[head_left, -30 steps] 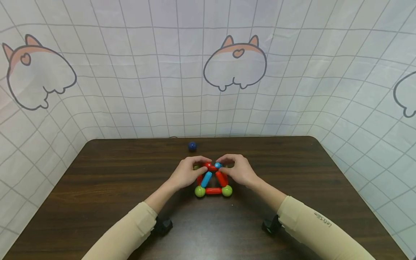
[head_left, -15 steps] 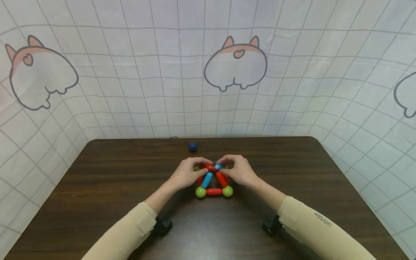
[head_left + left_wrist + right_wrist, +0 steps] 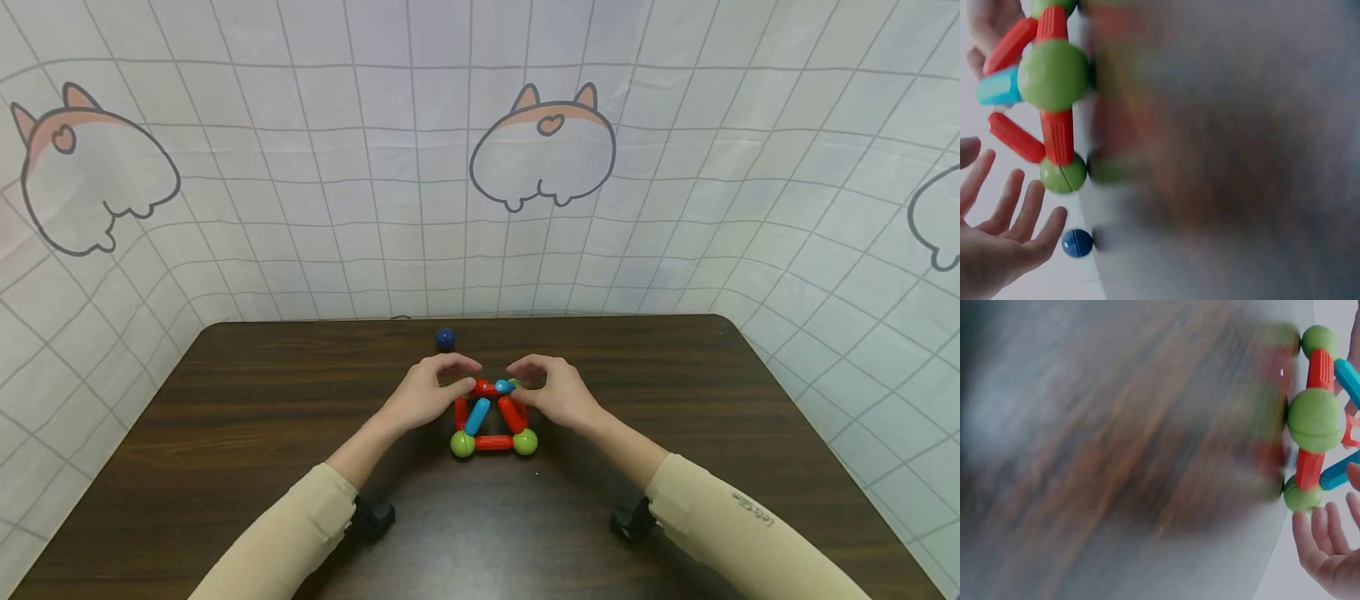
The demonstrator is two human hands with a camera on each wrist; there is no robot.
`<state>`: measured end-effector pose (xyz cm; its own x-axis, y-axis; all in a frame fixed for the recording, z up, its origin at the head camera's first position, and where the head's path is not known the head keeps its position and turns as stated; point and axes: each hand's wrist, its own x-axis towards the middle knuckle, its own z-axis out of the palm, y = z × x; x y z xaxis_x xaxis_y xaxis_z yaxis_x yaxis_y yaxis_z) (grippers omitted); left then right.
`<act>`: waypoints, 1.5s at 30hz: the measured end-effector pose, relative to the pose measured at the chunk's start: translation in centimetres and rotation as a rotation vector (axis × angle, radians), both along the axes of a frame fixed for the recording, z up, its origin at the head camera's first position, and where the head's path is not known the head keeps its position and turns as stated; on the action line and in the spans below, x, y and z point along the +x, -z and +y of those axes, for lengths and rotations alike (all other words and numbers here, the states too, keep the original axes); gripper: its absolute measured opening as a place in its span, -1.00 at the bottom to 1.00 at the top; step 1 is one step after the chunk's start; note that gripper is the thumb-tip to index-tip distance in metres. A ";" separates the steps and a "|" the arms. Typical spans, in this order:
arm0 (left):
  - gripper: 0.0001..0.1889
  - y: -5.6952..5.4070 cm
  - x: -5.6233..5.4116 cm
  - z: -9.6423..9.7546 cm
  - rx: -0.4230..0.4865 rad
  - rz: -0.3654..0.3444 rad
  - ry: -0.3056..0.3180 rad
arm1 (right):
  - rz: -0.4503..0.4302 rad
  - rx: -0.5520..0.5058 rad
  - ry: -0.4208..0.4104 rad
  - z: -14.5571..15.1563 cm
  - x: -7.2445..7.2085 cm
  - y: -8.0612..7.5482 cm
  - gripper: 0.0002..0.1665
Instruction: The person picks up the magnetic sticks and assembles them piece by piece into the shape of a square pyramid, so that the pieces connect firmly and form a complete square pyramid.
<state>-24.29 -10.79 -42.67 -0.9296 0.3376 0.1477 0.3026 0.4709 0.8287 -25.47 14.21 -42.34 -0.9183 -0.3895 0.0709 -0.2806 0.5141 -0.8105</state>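
Note:
A frame of magnetic building rods and balls stands mid-table. Along its front a red rod (image 3: 494, 442) joins two green balls (image 3: 462, 443). A blue rod (image 3: 477, 416) and a red rod (image 3: 512, 414) slant inward from these corners. At the back, another slanting red rod (image 3: 1016, 137) and blue rod (image 3: 1338, 472) rise from the rear corners. My left hand (image 3: 431, 393) hovers beside the back left rod, thumb and fingers parted. My right hand (image 3: 557, 393) curves loosely beside the back right rod, fingers spread in the right wrist view. Neither hand visibly holds anything.
A dark blue ball (image 3: 445, 339) lies behind the frame, near the far edge of the dark wooden table (image 3: 285, 400). A white gridded curtain (image 3: 360, 183) with cartoon drawings hangs behind and at the sides.
Both hands have let go of the back rods and drawn slightly apart, their fingers opening. The two back rods have tilted inward a little and stay leaning on the frame.

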 end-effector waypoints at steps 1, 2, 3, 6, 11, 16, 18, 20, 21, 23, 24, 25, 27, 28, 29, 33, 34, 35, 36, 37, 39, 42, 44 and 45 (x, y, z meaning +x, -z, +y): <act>-0.74 -0.1 -0.2 -0.2 0.009 -0.004 -0.027 | -0.018 0.001 0.007 0.2 0.0 0.0 -0.59; -0.74 -0.1 -0.4 -0.4 0.015 -0.011 -0.060 | -0.045 -0.002 0.012 0.3 -0.1 0.0 -0.56; -0.75 -0.2 -0.6 -0.6 0.020 -0.018 -0.096 | -0.076 -0.006 0.015 0.5 -0.1 0.0 -0.54; -0.73 -0.2 -1.5 -1.1 0.025 -0.045 -0.194 | -0.160 -0.018 0.011 0.8 -0.1 0.0 -0.46; -0.68 -0.1 -3.0 -1.5 0.021 -0.092 -0.300 | -0.241 -0.022 -0.008 0.9 0.0 0.1 -0.36; -0.62 0.4 -4.1 -1.6 0.021 -0.120 -0.368 | -0.277 0.004 -0.029 0.8 0.1 0.2 -0.28; -0.59 0.7 -4.6 -1.6 0.019 -0.127 -0.383 | -0.293 0.003 -0.044 0.8 0.1 0.3 -0.26; -0.56 0.9 -5.1 -1.6 0.011 -0.126 -0.389 | -0.314 -0.014 -0.058 0.8 0.1 0.3 -0.26; -0.55 1.1 -5.4 -1.6 0.006 -0.123 -0.388 | -0.320 -0.022 -0.064 0.8 0.1 0.3 -0.26; -0.53 1.3 -5.9 -1.7 -0.011 -0.117 -0.379 | -0.335 -0.039 -0.069 0.8 0.0 0.4 -0.27; -0.52 1.5 -6.2 -1.7 -0.017 -0.117 -0.371 | -0.342 -0.048 -0.073 0.8 0.0 0.5 -0.27; -0.52 1.6 -6.5 -1.7 -0.022 -0.117 -0.365 | -0.345 -0.053 -0.075 0.8 0.0 0.5 -0.27; -0.50 1.7 -6.9 -1.7 -0.023 -0.123 -0.356 | -0.354 -0.065 -0.079 0.8 -0.1 0.6 -0.28; -0.50 1.7 -7.1 -1.7 -0.024 -0.122 -0.352 | -0.358 -0.070 -0.082 0.8 -0.1 0.7 -0.28; -0.50 1.8 -7.3 -1.7 -0.023 -0.121 -0.348 | -0.360 -0.074 -0.085 0.8 -0.1 0.7 -0.28; -0.50 2.0 -7.8 -1.5 -0.044 -0.096 -0.336 | -0.368 -0.085 -0.085 0.8 -0.1 0.8 -0.29; -0.51 2.1 -7.9 -1.4 -0.052 -0.090 -0.333 | -0.369 -0.086 -0.085 0.8 -0.1 0.8 -0.29; -0.51 2.1 -8.0 -1.4 -0.058 -0.085 -0.331 | -0.371 -0.088 -0.084 0.8 -0.1 0.8 -0.29; -0.51 2.2 -8.1 -1.3 -0.065 -0.078 -0.330 | -0.373 -0.092 -0.081 0.7 -0.2 0.8 -0.29; -0.52 2.2 -8.2 -1.3 -0.070 -0.073 -0.329 | -0.375 -0.096 -0.079 0.7 -0.2 0.8 -0.30; -0.54 2.3 -8.2 -1.1 -0.079 -0.049 -0.334 | -0.373 -0.099 -0.076 0.8 -0.2 0.9 -0.30; -0.58 2.3 -8.3 -0.9 -0.100 -0.032 -0.334 | -0.369 -0.100 -0.069 0.8 -0.3 0.9 -0.31; -0.61 2.4 -8.4 -0.9 -0.121 -0.025 -0.337 | -0.366 -0.097 -0.064 0.8 -0.4 1.0 -0.31; -0.62 2.3 -8.4 -0.9 -0.131 -0.023 -0.336 | -0.366 -0.096 -0.062 0.8 -0.4 1.1 -0.32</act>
<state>-32.70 -11.66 -45.02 -0.9945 0.0268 0.1014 0.0948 0.6434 0.7597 -25.84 15.04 -43.40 -0.8643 -0.4530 -0.2187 0.0081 0.4222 -0.9065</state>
